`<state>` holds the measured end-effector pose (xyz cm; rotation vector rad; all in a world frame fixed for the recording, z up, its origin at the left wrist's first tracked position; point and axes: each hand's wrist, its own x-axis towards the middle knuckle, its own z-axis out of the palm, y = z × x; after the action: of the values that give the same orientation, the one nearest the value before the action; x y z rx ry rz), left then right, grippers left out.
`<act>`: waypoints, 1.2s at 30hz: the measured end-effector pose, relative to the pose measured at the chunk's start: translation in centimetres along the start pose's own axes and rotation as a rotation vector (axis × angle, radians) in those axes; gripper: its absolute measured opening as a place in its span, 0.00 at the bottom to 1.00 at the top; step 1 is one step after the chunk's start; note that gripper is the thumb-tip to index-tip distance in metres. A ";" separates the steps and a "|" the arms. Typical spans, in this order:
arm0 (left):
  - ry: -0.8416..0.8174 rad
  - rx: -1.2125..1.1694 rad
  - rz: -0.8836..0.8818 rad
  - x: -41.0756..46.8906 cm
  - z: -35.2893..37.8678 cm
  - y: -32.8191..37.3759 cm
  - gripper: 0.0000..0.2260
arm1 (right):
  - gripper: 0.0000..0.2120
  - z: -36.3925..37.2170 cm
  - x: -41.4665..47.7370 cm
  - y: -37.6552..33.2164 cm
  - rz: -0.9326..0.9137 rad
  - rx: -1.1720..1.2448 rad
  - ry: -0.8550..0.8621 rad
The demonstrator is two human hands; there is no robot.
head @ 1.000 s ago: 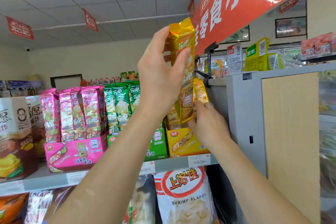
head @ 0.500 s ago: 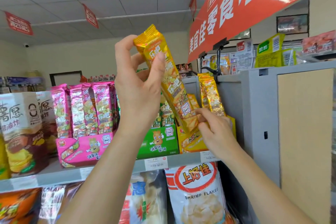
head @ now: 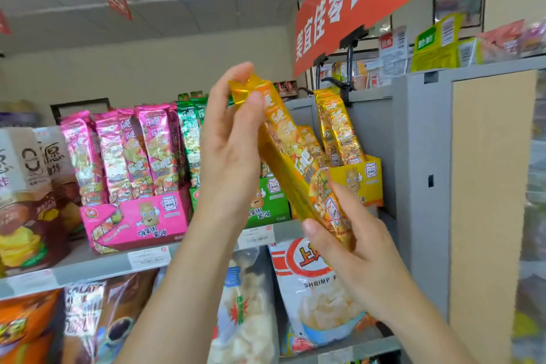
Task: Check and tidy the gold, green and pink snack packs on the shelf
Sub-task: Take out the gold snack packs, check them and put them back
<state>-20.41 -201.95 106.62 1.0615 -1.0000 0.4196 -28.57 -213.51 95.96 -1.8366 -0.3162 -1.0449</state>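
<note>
Long gold snack pack (head: 298, 162), shiny foil, tilted between both hands.

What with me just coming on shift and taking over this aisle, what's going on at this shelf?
A person is holding one gold snack pack in front of the shelf with both hands. The left hand pinches its top end and the right hand grips its bottom end, so it sits tilted, out of the yellow display box. More gold packs stand in that box; the green packs and pink packs stand further left.
</note>
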 end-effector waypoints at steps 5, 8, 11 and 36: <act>-0.014 -0.204 -0.169 -1.1 -1.6 -0.3 0.10 | 0.16 0.1 -2.2 -1.4 0.247 0.410 -0.112; 0.043 -0.139 -0.126 -1.9 -2.1 -0.6 0.12 | 0.11 0.5 -2.7 -2.0 0.292 0.437 -0.144; 0.073 -0.152 -0.129 -2.4 -2.7 -0.8 0.11 | 0.12 0.9 -3.0 -2.3 0.335 0.445 -0.142; -0.154 -0.255 -0.254 -7.9 -3.0 -2.8 0.06 | 0.14 3.1 -4.2 -2.4 0.382 0.462 -0.019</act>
<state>-21.10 -199.38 98.15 0.9834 -1.0086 0.0016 -30.96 -208.81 93.66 -1.4166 -0.1864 -0.6262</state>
